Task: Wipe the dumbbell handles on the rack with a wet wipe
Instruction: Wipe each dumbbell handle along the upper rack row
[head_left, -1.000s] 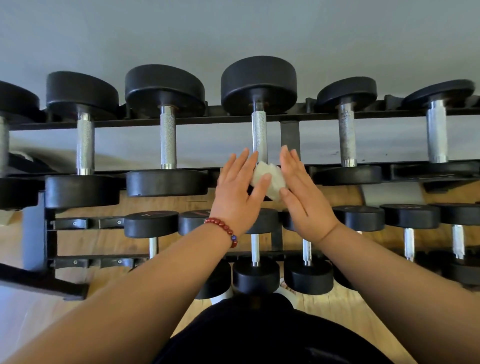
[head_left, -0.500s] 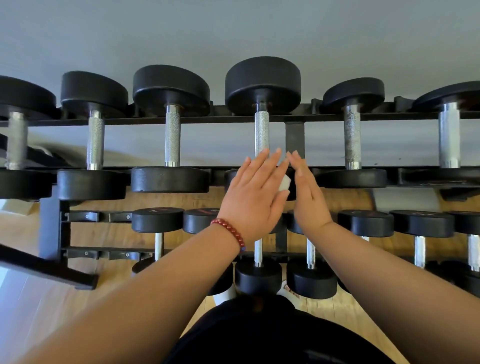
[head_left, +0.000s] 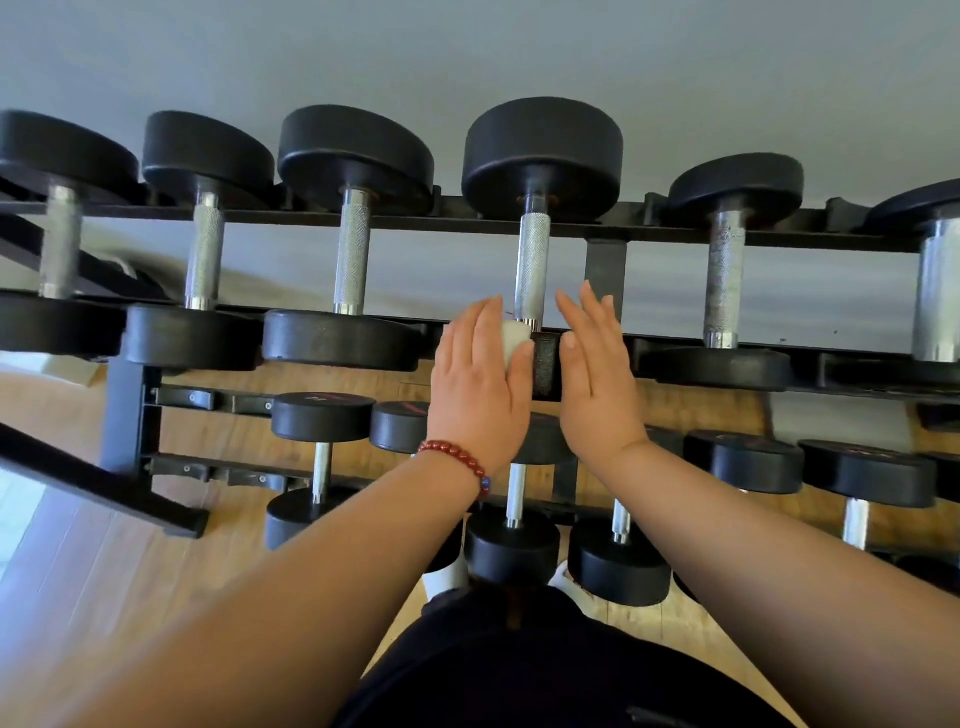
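A black two-tier rack (head_left: 605, 270) carries black dumbbells with knurled steel handles. The middle top dumbbell's handle (head_left: 533, 265) stands just beyond my hands. My left hand (head_left: 478, 384), with a red bead bracelet on its wrist, has its fingers stretched upward and its thumb pins a small folded white wet wipe (head_left: 513, 338) against them, close to the lower end of that handle. My right hand (head_left: 597, 379) is raised flat to the right of the handle, fingers straight, holding nothing. The near head of that dumbbell is mostly hidden behind my hands.
Other top-tier handles stand to the left (head_left: 352, 254) and right (head_left: 723, 280). Smaller dumbbells (head_left: 322, 421) fill the lower tier. A grey wall is behind the rack, with wooden floor (head_left: 104, 571) underneath. My dark-clothed legs are at the bottom edge.
My palms were pressed together around the wipe; now they have parted. The wipe stays with my left hand and the right hand has moved off to the right.
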